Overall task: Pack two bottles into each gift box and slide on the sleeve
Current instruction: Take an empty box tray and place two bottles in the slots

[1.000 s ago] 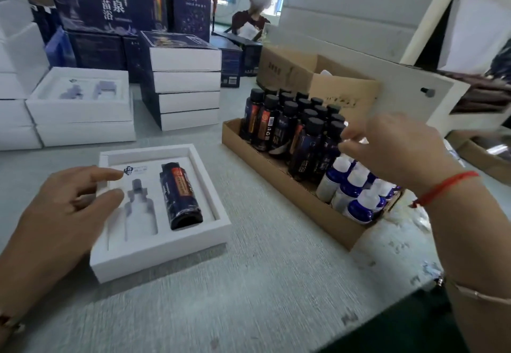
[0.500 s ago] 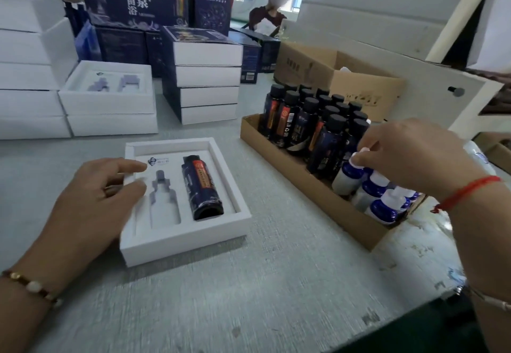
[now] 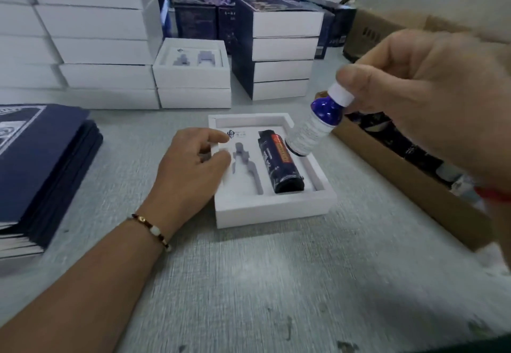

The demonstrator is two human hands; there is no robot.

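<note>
The cardboard tray (image 3: 409,186) at right was mostly hidden behind the right hand (image 3: 431,98), its contents blurred. That hand pinched a white-capped bottle (image 3: 315,126) by its cap, tilted above the open gift box (image 3: 273,209). There a dark bottle (image 3: 279,164) lay in the right recess; the left hand (image 3: 190,170), fingers loosely curled, rested on the insert's left edge.

L hand (image 3: 193,164) flat; R hand (image 3: 420,98) raised, fingers (image 3: 356,76) pinched.
</note>
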